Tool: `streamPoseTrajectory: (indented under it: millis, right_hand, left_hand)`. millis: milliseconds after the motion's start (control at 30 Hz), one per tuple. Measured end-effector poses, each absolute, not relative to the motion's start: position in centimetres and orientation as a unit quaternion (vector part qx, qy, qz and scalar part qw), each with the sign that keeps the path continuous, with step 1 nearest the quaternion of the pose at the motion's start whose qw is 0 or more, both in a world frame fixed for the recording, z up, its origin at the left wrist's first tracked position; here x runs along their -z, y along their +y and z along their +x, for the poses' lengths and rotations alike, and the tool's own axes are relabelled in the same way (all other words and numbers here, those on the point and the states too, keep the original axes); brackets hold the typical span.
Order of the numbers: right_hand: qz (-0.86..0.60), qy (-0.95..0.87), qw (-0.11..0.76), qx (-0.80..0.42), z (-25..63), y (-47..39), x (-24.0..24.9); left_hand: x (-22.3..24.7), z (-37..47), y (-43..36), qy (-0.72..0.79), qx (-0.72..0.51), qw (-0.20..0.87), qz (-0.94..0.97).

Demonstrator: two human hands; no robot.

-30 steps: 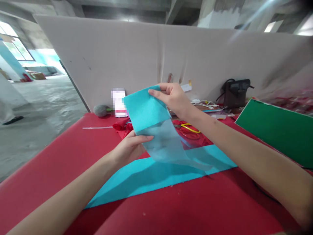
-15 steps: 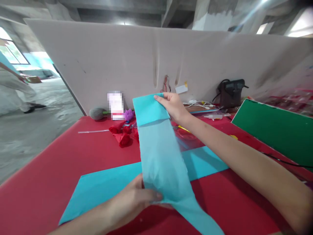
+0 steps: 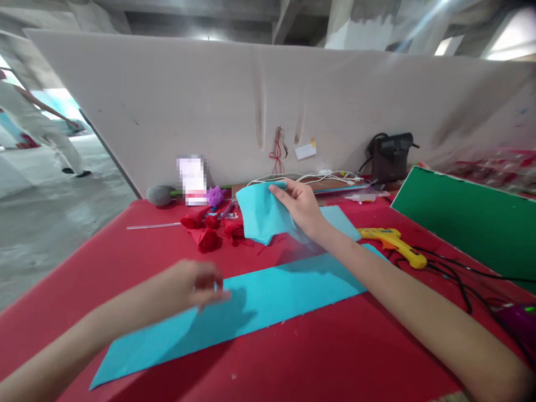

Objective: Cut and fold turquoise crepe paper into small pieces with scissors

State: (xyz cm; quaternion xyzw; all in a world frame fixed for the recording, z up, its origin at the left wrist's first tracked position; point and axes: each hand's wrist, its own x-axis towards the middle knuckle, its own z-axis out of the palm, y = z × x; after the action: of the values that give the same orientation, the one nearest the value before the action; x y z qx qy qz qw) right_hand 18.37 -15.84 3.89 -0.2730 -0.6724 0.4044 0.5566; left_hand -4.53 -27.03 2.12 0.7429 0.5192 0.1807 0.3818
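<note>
My right hand [image 3: 304, 206] pinches the top edge of a folded piece of turquoise crepe paper [image 3: 263, 212], thumb in front. The paper hangs above the red table, partly in front of the red paper roses [image 3: 207, 239]. Part of it trails to the right behind my wrist, where my arm hides some of it. Across the table lies a long flat strip of turquoise crepe paper [image 3: 285, 293]. Over its left part hovers my left hand [image 3: 201, 285], slightly blurred, with thumb and fingers apart and nothing in them.
A yellow glue gun [image 3: 396, 245] with black cords lies on the right, beside a green board [image 3: 469, 218]. A purple paper flower [image 3: 215, 196], a grey stone-like object [image 3: 159, 195] and white cables [image 3: 310, 177] sit along the pale partition [image 3: 188, 95]. At far left a person [image 3: 46, 123] walks.
My left hand has let go of the lower end of the held paper and moved left. The hanging length has swung away behind my right hand, uncovering the flat strip and the glue gun.
</note>
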Motion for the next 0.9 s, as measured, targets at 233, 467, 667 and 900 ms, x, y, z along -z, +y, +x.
streamPoseTrajectory:
  millis: [233,467,667,900]
  right_hand:
    - [-0.287,-0.800,0.487,-0.202,18.7,-18.1,-5.5]
    - [-0.261,-0.910,0.309,0.084,18.9,-22.0,-8.2]
    - [-0.275,-0.890,0.348,0.103,19.4,-23.2,-11.8]
    - [-0.256,-0.855,0.451,0.004,19.1,-22.5,-14.4]
  left_hand:
    - [-5.8,-1.8,-21.3,0.405,-0.463,0.263,0.743]
    - [-6.9,-0.3,-21.5,0.380,-0.440,0.242,0.777]
    - [-6.8,0.0,-22.1,0.418,-0.474,0.287,0.720]
    - [-6.2,1.2,-22.8,0.367,-0.536,0.382,0.657]
